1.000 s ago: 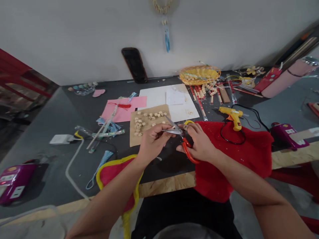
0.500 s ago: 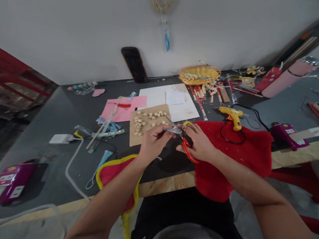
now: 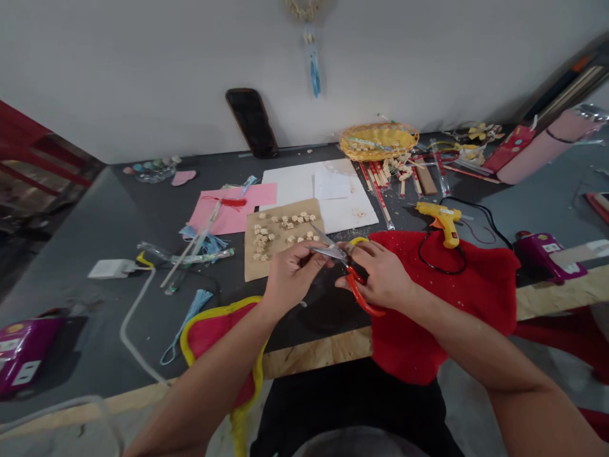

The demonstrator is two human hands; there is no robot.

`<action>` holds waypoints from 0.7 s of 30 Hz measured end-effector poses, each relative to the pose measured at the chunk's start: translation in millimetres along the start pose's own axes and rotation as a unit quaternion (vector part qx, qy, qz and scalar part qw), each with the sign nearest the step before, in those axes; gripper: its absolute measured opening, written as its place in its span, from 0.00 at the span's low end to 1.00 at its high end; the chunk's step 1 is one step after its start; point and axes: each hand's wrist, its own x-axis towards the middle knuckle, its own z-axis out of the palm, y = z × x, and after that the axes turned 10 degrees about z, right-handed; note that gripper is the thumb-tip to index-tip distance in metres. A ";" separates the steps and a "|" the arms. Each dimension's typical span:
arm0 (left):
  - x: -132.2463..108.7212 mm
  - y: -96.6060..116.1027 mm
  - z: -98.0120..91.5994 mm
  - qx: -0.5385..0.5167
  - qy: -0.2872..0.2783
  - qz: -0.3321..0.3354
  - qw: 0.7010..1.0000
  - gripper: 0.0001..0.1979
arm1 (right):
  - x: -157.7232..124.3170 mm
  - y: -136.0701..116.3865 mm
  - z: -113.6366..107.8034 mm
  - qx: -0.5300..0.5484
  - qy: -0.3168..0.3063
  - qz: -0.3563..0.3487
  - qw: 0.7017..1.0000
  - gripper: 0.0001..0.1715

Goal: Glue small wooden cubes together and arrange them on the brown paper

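My right hand (image 3: 378, 270) grips a pair of red-handled scissors (image 3: 358, 289), its blades parted and pointing left. My left hand (image 3: 295, 273) is closed in a pinch at the blades; whatever small thing sits between its fingertips is too hidden to name. Just beyond the hands lies a brown cardboard sheet (image 3: 257, 270) with several small pale knobbly clusters (image 3: 261, 238) set out in rows. Under my right forearm spreads a red cloth (image 3: 471, 304). A red pouch with yellow edging (image 3: 214, 330) lies below my left forearm.
A yellow glue gun (image 3: 445, 222) rests on the red cloth, its cord looping. Behind stand a wicker basket (image 3: 352, 149), a phone (image 3: 252, 124) against the wall and a pink bottle (image 3: 533, 149). Pink paper (image 3: 261, 193), a blue tassel (image 3: 195, 308) and a white charger (image 3: 111, 268) lie leftward.
The view has shifted slightly, moving the table's things a little left. Both hands stay at nearly the same place, with the scissors still parted.
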 end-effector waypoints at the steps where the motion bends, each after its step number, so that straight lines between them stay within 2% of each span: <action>1: -0.3 -0.3 0.2 -0.003 -0.001 0.001 1.000 0.10 | 0.2 0.0 -0.4 0.000 0.000 0.003 1.000 0.35; 8: -2.4 -8.7 -2.3 -0.035 -0.002 -0.001 0.999 0.13 | 6.4 5.8 4.0 0.044 0.032 -0.031 0.998 0.36; 12: -1.2 -10.0 -4.2 -0.068 0.002 0.004 0.998 0.12 | 5.7 7.1 4.8 0.086 0.057 0.007 0.995 0.38; 16: -0.1 -8.9 -4.0 -0.075 0.004 -0.003 0.997 0.12 | 4.4 7.2 2.4 0.078 0.051 0.040 0.995 0.37; 21: -0.4 -9.0 -2.3 -0.058 0.000 -0.007 0.998 0.13 | 5.5 8.8 2.7 0.010 0.015 0.034 0.999 0.38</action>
